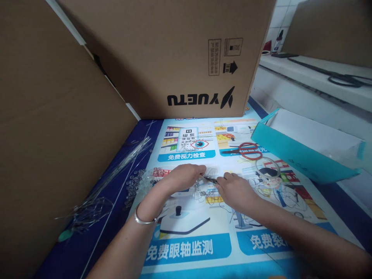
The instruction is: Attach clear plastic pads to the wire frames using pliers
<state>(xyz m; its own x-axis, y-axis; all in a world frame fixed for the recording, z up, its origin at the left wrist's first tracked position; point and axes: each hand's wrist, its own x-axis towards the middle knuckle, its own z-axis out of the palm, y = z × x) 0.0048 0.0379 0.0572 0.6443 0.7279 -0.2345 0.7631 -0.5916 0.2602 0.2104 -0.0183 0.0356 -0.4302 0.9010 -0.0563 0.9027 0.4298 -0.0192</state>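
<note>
My left hand (181, 177) is closed in a pinch over a tangle of thin wire with clear beads (203, 192) on the printed poster (200, 240). My right hand (235, 190) is closed round a small dark tool (211, 179) whose tip meets the left fingers. A silver bangle (143, 219) sits on my left wrist. Loose clear beads (136, 184) lie just left of my left hand.
Long thin wires (116, 174) lie at the left beside a tall cardboard wall (52, 128). A large cardboard box (174, 54) stands behind. Red-handled scissors (247, 150) and a clear ring (267, 167) lie beyond my right hand. A teal tray (293, 159) sits at the right.
</note>
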